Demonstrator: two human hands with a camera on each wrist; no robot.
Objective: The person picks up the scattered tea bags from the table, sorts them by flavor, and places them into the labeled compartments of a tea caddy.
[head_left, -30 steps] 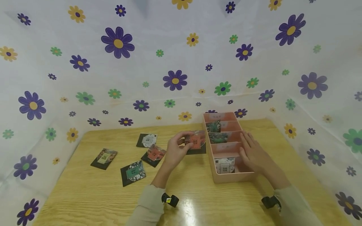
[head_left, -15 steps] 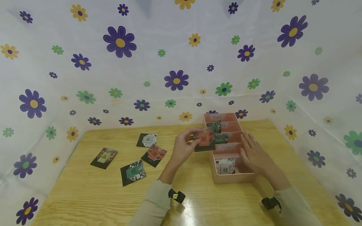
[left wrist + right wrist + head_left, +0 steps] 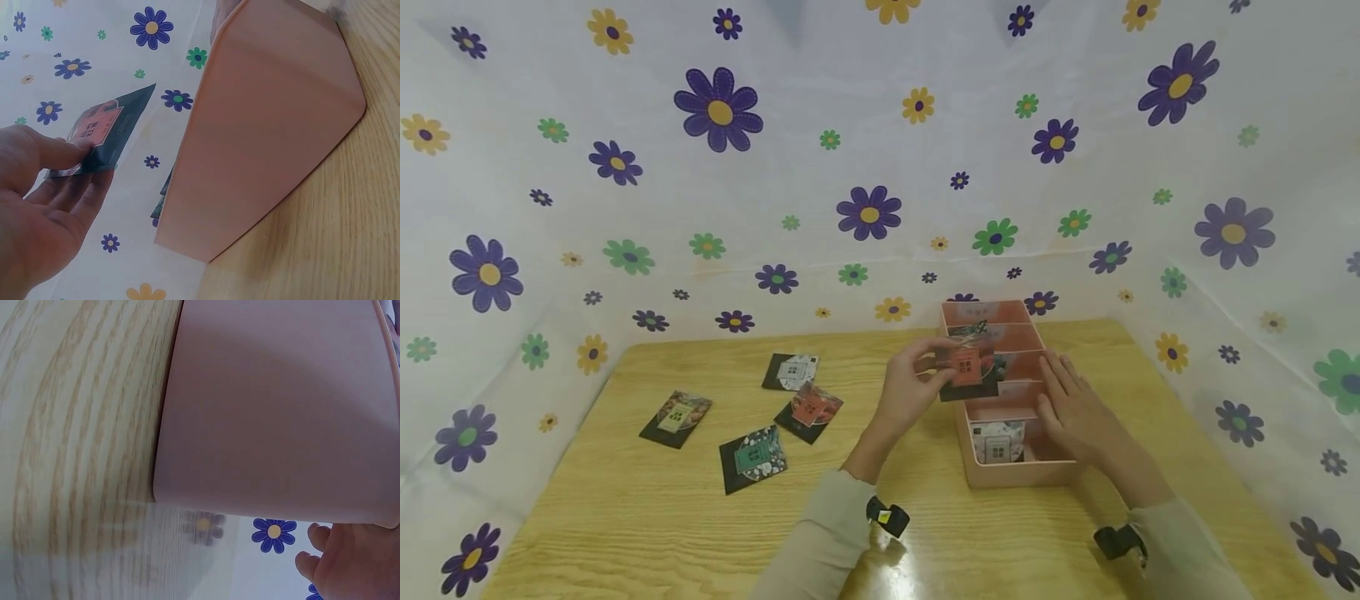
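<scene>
My left hand (image 3: 913, 387) pinches a flat packet with a red label and dark lower band (image 3: 967, 375) between thumb and fingers. It is held above the left side of the pink divided box (image 3: 1018, 476), over its middle compartments. In the left wrist view, the red-labelled packet (image 3: 103, 134) tilts beside the box wall (image 3: 262, 131), apart from it. My right hand (image 3: 1078, 417) rests on the box's right rim, fingers extended. A white packet (image 3: 997, 442) stands in the nearest compartment. Green packets farther back are partly hidden behind the held one.
To the left on the wooden table (image 3: 647, 508) lie a white packet (image 3: 790, 372), a red-labelled one (image 3: 808, 412), a green-labelled one (image 3: 754, 458) and a yellow-labelled one (image 3: 676, 418). A flower-patterned white sheet (image 3: 805, 175) surrounds the table's back and sides.
My left hand has carried the red-labelled packet rightward, from beside the box's left wall to over its compartments. My right hand has stayed on the rim.
</scene>
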